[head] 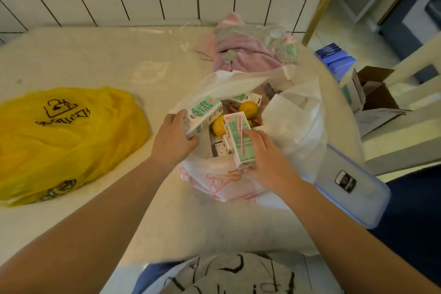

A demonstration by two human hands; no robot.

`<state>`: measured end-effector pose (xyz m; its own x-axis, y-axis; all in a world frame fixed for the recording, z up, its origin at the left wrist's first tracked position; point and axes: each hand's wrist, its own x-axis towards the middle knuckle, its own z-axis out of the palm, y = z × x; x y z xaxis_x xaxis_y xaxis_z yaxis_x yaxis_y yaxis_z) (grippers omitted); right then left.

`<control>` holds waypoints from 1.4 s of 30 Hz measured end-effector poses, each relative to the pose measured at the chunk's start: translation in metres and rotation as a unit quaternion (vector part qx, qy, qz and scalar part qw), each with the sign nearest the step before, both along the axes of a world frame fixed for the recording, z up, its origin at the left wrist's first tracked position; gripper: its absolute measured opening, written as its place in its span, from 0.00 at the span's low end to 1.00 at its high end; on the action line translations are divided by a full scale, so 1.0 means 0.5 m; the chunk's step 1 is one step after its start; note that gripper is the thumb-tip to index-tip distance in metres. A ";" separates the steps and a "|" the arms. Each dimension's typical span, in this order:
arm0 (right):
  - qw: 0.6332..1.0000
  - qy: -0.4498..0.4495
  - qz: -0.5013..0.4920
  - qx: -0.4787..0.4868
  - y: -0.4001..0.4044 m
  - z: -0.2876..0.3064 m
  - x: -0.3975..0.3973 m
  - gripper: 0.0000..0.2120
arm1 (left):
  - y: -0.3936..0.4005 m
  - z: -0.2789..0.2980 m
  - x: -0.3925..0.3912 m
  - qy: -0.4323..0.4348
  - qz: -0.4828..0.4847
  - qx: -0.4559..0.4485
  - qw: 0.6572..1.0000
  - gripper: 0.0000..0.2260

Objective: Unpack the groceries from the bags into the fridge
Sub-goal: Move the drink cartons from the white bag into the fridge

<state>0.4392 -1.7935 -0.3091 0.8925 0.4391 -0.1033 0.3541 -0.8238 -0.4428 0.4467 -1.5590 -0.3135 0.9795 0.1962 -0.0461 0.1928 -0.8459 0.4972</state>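
An open white plastic bag (298,126) lies on the counter and holds milk cartons, oranges (248,108) and small packets. My left hand (173,137) grips a green-and-white milk carton (202,114) at the bag's left rim. My right hand (267,155) holds a second milk carton (239,141) with a straw on its side, at the bag's near edge. A third carton (243,98) lies deeper in the bag. A yellow plastic bag (66,141) sits closed on the left. No fridge is in view.
The counter (95,59) runs to a white tiled wall. Pink and grey cloths (250,48) are piled behind the white bag. A clear lidded container (353,188) rests at the counter's right edge. On the floor to the right stands an open cardboard box (374,95).
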 end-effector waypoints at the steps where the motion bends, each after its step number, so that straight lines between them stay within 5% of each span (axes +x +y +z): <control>1: 1.000 0.009 -0.006 -0.011 0.005 0.003 0.001 0.46 | -0.001 0.001 0.005 0.002 -0.001 0.018 1.000 0.32; 4: 0.997 0.053 -0.056 0.002 0.028 0.028 0.005 0.45 | -0.008 0.017 0.027 -0.001 0.000 0.064 0.998 0.28; 7: 0.989 0.059 -0.130 0.047 0.053 0.052 0.024 0.34 | -0.021 0.034 0.059 0.003 -0.013 0.087 0.996 0.29; 13: 0.994 0.014 -0.110 -0.024 0.067 0.056 0.043 0.32 | -0.023 0.033 0.081 0.024 -0.025 0.090 0.995 0.25; 16: 0.993 0.036 -0.110 -0.007 0.067 0.062 0.045 0.31 | -0.006 0.033 0.054 0.002 0.007 0.019 1.000 0.30; 21: 0.959 0.149 -0.147 0.192 0.091 0.101 0.045 0.34 | 0.042 0.078 -0.040 -0.061 0.079 -0.127 0.987 0.27; 26: 0.941 0.197 -0.071 0.264 0.217 0.178 0.005 0.40 | 0.145 0.151 -0.186 -0.129 0.198 -0.274 0.932 0.28; 34: 0.790 0.420 0.106 0.434 0.565 0.246 -0.265 0.26 | 0.407 0.255 -0.569 -0.189 0.258 -0.380 0.868 0.32; 42: 0.724 0.513 0.250 0.386 0.938 0.255 -0.608 0.24 | 0.613 0.288 -1.015 -0.252 0.399 -0.345 0.812 0.21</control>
<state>0.1354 -1.3243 -0.1814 0.2280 0.9619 -0.1510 -0.3195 -0.0726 -0.9448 -0.0607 -1.2527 -0.1697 0.4823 0.8748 -0.0473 0.1681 -0.0394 0.9850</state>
